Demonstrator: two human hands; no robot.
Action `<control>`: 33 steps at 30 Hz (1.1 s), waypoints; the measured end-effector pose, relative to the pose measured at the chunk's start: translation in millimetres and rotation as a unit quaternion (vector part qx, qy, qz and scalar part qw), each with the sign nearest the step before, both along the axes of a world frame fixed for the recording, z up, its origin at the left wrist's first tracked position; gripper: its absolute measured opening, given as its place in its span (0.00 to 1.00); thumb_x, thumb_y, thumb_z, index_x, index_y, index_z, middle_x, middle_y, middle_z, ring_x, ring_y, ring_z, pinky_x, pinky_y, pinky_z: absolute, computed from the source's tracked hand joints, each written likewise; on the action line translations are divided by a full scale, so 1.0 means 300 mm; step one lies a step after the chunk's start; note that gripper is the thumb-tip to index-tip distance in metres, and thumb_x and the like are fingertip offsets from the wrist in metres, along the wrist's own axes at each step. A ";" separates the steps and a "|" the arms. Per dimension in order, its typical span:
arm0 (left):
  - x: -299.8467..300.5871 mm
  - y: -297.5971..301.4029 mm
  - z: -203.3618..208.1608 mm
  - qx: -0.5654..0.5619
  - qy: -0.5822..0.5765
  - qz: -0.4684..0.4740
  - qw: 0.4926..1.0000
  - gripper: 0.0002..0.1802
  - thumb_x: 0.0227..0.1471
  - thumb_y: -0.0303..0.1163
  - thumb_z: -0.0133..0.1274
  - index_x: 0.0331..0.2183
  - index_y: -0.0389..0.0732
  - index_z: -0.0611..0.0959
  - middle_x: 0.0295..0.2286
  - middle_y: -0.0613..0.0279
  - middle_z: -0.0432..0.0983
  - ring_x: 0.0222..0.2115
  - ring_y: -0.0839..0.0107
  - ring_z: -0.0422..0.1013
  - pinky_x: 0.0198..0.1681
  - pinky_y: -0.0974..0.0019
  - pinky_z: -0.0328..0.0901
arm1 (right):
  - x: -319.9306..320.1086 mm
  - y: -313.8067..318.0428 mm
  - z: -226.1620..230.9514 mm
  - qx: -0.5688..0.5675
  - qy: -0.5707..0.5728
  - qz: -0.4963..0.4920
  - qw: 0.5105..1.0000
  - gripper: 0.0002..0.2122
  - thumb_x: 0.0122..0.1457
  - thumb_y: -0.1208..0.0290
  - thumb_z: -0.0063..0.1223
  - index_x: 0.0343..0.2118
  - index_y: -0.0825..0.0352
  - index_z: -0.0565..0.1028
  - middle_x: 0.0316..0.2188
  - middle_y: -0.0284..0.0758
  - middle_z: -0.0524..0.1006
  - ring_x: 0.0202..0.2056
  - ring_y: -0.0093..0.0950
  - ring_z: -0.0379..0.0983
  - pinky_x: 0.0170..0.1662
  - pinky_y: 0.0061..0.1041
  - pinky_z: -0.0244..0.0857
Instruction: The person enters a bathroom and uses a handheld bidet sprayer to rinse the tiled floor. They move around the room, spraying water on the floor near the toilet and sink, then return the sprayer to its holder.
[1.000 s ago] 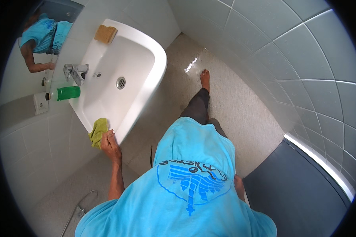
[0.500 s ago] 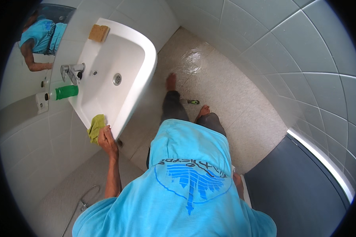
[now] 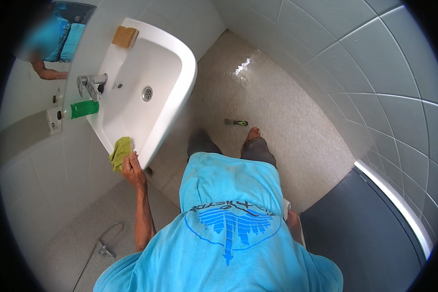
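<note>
My left hand (image 3: 133, 167) is closed over the near corner of the white washbasin (image 3: 168, 109), fingers curled at its rim. Against the same hand, a crumpled olive-green cloth (image 3: 120, 153) drapes over the basin's edge. Only part of my right hand (image 3: 293, 224) shows beside the light-blue shirt; its fingers are hidden, close to a small white object (image 3: 286, 208) I cannot make out. On the floor ahead of my feet lies a scraper-like tool (image 3: 236, 122) with a green and black handle.
A brown sponge (image 3: 125, 37) sits at the basin's far corner. Beside the tap (image 3: 90, 83) lies a green bottle (image 3: 84, 109). Water glistens on the floor (image 3: 243, 68). A shower hose (image 3: 88, 258) lies at lower left; a dark door-like panel (image 3: 362, 219) is at right.
My left foot has drawn back out of sight beneath the shirt, and more of the floor tool shows. My left hand stays at the basin corner.
</note>
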State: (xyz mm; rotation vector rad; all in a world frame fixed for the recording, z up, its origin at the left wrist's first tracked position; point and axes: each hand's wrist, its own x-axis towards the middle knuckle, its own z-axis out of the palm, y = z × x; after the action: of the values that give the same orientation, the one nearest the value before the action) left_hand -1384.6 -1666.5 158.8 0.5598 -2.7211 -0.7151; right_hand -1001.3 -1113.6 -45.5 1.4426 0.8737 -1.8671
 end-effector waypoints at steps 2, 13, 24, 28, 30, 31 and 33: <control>0.016 -0.010 -0.008 -0.002 0.001 -0.005 1.000 0.18 0.64 0.35 0.44 0.32 0.30 0.80 0.25 0.59 0.74 0.28 0.72 0.69 0.35 0.66 0.66 | -0.011 0.008 0.047 0.015 -0.005 0.011 1.000 0.20 0.61 0.59 0.39 0.42 0.73 0.75 0.25 0.37 0.76 0.27 0.30 0.73 0.32 0.29 0.68; 0.010 -0.036 -0.022 -0.041 0.026 -0.034 0.998 0.18 0.63 0.36 0.44 0.29 0.32 0.81 0.23 0.57 0.74 0.24 0.69 0.68 0.28 0.63 0.62 | -0.073 -0.081 0.089 0.070 0.039 -0.001 0.997 0.20 0.61 0.57 0.39 0.41 0.70 0.75 0.27 0.36 0.76 0.28 0.30 0.73 0.35 0.29 0.67; -0.004 -0.012 -0.006 -0.050 0.029 -0.040 0.998 0.17 0.61 0.33 0.45 0.28 0.30 0.80 0.22 0.54 0.73 0.23 0.65 0.69 0.28 0.63 0.62 | -0.164 -0.106 -0.016 0.095 0.068 0.001 0.993 0.19 0.60 0.56 0.41 0.37 0.69 0.77 0.24 0.34 0.74 0.26 0.28 0.70 0.31 0.25 0.62; -0.006 -0.004 0.002 -0.043 0.039 -0.035 0.998 0.16 0.61 0.32 0.45 0.28 0.29 0.80 0.21 0.55 0.72 0.23 0.67 0.68 0.27 0.63 0.61 | -0.075 -0.102 -0.119 0.091 0.008 -0.036 0.995 0.17 0.59 0.57 0.44 0.34 0.66 0.78 0.21 0.30 0.73 0.23 0.25 0.68 0.27 0.24 0.58; -0.002 0.002 -0.004 -0.028 0.035 -0.039 0.998 0.16 0.61 0.32 0.46 0.28 0.30 0.79 0.21 0.56 0.72 0.23 0.69 0.68 0.27 0.64 0.61 | -0.095 -0.108 -0.066 0.142 0.042 0.035 0.988 0.15 0.59 0.57 0.44 0.33 0.64 0.78 0.21 0.29 0.73 0.23 0.24 0.68 0.27 0.24 0.58; -0.015 0.004 0.001 -0.024 0.036 -0.045 0.998 0.16 0.61 0.32 0.46 0.28 0.30 0.79 0.21 0.56 0.72 0.22 0.69 0.67 0.27 0.65 0.61 | -0.147 -0.130 -0.010 0.164 0.063 0.065 0.982 0.15 0.59 0.57 0.44 0.33 0.63 0.78 0.21 0.28 0.73 0.22 0.23 0.67 0.27 0.24 0.58; -0.013 0.002 0.008 -0.028 0.031 -0.028 0.999 0.16 0.61 0.32 0.46 0.28 0.30 0.80 0.22 0.57 0.73 0.23 0.71 0.67 0.27 0.66 0.61 | -0.274 -0.161 0.138 0.249 0.109 0.217 0.938 0.15 0.60 0.57 0.43 0.35 0.62 0.78 0.23 0.28 0.74 0.23 0.23 0.67 0.28 0.23 0.60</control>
State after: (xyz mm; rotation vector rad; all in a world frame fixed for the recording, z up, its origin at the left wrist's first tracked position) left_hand -1388.6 -1666.0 161.1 0.4428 -2.6984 -0.6572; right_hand -1083.4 -1162.0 -4.2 1.1844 1.7171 -1.5423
